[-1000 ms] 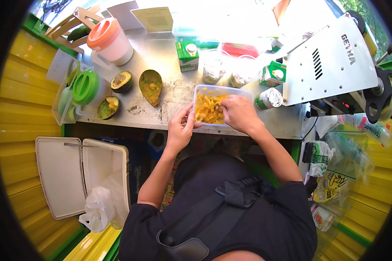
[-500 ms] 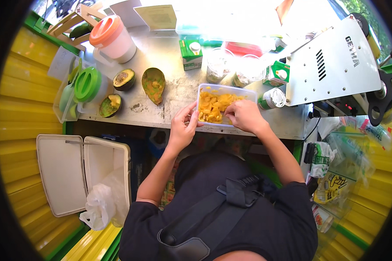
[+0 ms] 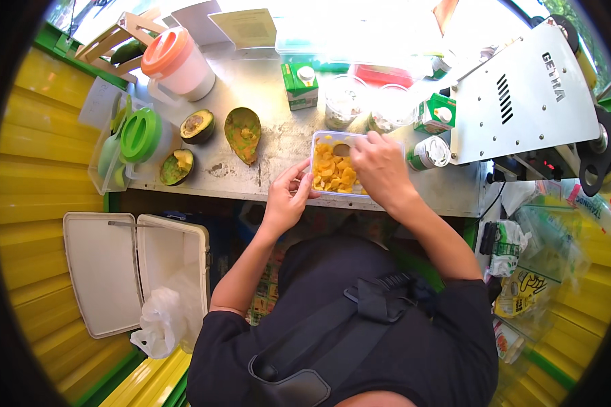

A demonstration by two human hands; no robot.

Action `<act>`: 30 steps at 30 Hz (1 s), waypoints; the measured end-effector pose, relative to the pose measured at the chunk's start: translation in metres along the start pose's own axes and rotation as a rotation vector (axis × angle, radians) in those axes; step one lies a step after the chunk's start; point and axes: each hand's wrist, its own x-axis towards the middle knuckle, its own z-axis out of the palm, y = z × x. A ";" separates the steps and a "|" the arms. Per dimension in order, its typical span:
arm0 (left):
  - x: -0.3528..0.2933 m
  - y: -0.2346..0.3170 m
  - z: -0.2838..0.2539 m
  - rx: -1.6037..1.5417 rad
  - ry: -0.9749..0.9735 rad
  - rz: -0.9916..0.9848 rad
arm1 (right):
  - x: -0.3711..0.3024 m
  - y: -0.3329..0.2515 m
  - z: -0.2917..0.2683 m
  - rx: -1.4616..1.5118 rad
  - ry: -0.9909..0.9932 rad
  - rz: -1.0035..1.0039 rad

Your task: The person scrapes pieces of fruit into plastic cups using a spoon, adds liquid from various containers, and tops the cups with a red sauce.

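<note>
A clear plastic container [image 3: 343,195] sits at the front edge of the metal worktop, filled with orange-yellow fruit pieces [image 3: 334,175]. At its left side my left hand [image 3: 286,201] grips the rim and wall, thumb against the near corner. My right hand [image 3: 381,171] is over the container's right half with its fingers closed round a spoon [image 3: 341,150]. The spoon's bowl rests among the fruit pieces, while the handle is hidden by the fingers. To the left lie a scooped avocado shell [image 3: 242,134] and two avocado halves [image 3: 197,127] with flesh in them.
An orange-lidded pitcher [image 3: 178,66] and a green-lidded jug [image 3: 141,136] stand at left. Behind the container are a green carton [image 3: 301,87] and clear cups [image 3: 345,103]. An open can [image 3: 429,153] and a large metal machine [image 3: 526,95] are at right. A cooler box [image 3: 173,251] stands open below.
My right hand has shifted up toward the container's far side, and the spoon's bowl now shows above the fruit. My left hand keeps its hold.
</note>
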 end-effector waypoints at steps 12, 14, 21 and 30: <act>0.000 -0.006 0.001 -0.085 0.040 0.005 | 0.001 0.010 0.042 0.062 0.050 -0.154; -0.001 -0.004 0.002 -0.089 0.041 -0.002 | -0.002 0.013 0.036 0.201 -0.008 -0.191; 0.000 -0.003 0.004 -0.105 0.036 -0.018 | -0.008 0.015 0.042 0.456 -0.197 -0.084; -0.003 -0.002 0.001 -0.150 0.023 -0.033 | -0.028 0.039 0.007 0.716 -0.125 0.191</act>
